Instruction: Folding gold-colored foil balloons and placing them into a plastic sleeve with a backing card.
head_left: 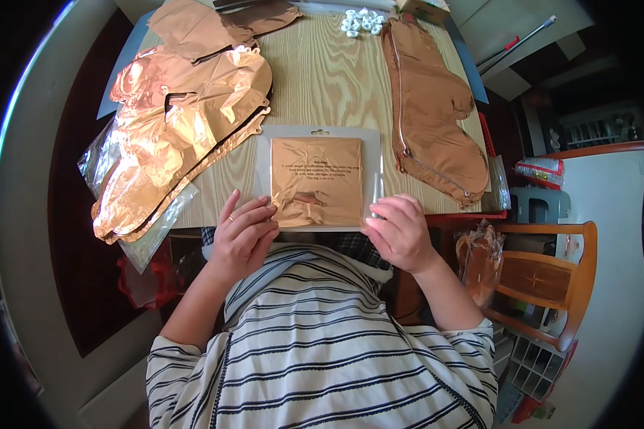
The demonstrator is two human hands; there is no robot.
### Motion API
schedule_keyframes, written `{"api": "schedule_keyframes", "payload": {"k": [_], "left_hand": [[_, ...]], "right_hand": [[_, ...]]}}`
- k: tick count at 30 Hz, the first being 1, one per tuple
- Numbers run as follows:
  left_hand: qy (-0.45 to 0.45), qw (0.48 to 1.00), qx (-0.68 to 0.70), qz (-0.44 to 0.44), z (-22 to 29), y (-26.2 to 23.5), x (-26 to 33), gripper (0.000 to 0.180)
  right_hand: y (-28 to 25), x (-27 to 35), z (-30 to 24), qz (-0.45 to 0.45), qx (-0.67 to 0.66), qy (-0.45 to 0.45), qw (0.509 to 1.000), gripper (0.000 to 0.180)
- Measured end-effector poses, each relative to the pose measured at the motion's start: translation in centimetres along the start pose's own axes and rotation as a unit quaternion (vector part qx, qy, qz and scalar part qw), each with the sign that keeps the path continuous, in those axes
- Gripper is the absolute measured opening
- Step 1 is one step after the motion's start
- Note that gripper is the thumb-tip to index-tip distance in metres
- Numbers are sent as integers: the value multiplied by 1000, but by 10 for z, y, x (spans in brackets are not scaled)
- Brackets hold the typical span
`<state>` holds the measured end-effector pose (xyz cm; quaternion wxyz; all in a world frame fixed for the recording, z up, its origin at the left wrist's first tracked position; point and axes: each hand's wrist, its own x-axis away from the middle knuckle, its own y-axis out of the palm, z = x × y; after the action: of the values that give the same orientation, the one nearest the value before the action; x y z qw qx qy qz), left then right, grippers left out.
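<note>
Both forearms come up from the lower edge, bare below striped sleeves, and meet at the near edge of the wooden worktop point(322, 79). The left hand point(242, 236) lies palm down with the fingers spread and slightly curled, their tips resting on the lower left corner of a flat packet point(316, 179); its grip is loose, pressing rather than clenching. The right hand point(401, 232) is half curled at the packet's lower right corner, thumb and forefinger pinched on the clear plastic edge, where a thin transparent strip point(378, 187) stands up above the knuckles.

The packet lies flat at the worktop's near edge, between the two hands. It is a square clear sleeve with a pale backing card and a hang slot at the top, holding a folded square of glossy rose-gold foil that is faintly creased and mirror-bright.

To the left lies a heap of crumpled foil balloons point(182, 136) in the same coppery colour, shiny and wrinkled, partly over empty clear bags point(107, 161). To the right a long flat foil balloon point(433, 107) lies smooth, duller and browner, with a stitched-looking seam around its rim. A cluster of small white plastic pieces point(361, 21) sits at the far edge
</note>
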<state>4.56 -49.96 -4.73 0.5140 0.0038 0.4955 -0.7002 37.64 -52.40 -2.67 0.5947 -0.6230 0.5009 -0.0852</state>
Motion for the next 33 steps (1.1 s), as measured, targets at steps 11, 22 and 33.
{"api": "schedule_keyframes", "payload": {"k": [11, 22, 33], "left_hand": [[-141, 990, 13, 5, 3, -3, -16, 30], [43, 984, -140, -106, 39, 29, -30, 65], [84, 977, -169, -99, 10, 20, -7, 47]], "right_hand": [[7, -25, -9, 2, -40, 264, 964, 41], [5, -19, -49, -38, -3, 432, 901, 63], [22, 26, -68, 93, -575, 461, 669, 79]]}}
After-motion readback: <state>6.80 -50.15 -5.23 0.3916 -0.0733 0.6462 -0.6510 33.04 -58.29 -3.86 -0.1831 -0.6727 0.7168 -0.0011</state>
